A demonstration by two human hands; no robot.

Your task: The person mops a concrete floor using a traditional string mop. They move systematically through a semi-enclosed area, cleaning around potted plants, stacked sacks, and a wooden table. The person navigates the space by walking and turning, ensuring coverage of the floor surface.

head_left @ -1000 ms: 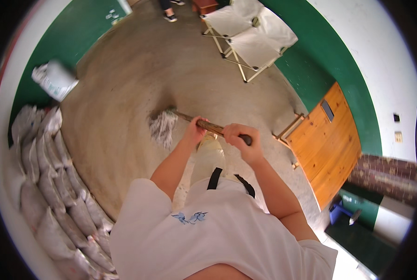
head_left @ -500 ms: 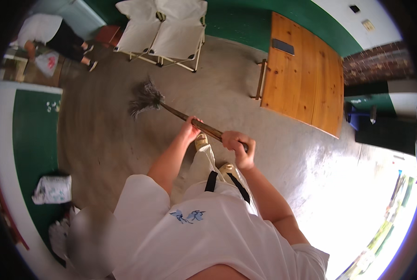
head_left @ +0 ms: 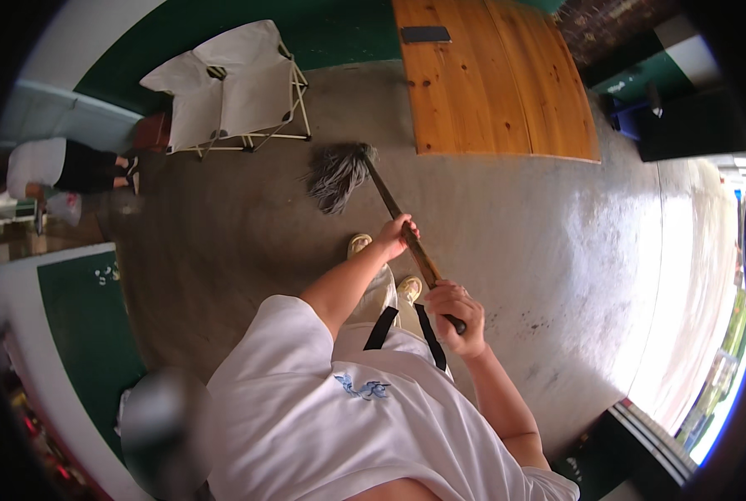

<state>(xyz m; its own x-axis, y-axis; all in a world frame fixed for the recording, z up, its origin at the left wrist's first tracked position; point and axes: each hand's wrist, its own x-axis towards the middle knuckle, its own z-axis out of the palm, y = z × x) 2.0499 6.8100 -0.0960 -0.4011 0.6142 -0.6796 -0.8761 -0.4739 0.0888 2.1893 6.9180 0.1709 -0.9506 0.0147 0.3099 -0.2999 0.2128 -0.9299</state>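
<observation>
Both my hands hold a mop by its brown wooden handle [head_left: 419, 255]. My left hand [head_left: 398, 235] is wrapped round the shaft about midway down. Nearer my body, my right hand [head_left: 456, 317] grips the upper part, and the dark end of the handle pokes out below it. The grey stringy mop head [head_left: 336, 177] rests on the concrete floor ahead of me, its strands fanned to the left. The handle slants from the mop head down to the right. My shoes show on the floor just beneath the handle.
A wooden table [head_left: 490, 92] with a dark phone [head_left: 425, 34] on it stands ahead to the right. A white folding double seat [head_left: 239, 100] is at the far left, near the green wall. Another person [head_left: 64, 167] bends over at the left with a plastic bag [head_left: 65, 207].
The view has turned to the right. The mop head has swung rightward relative to my body, and the handle now stands steeper. Both hands keep their hold.
</observation>
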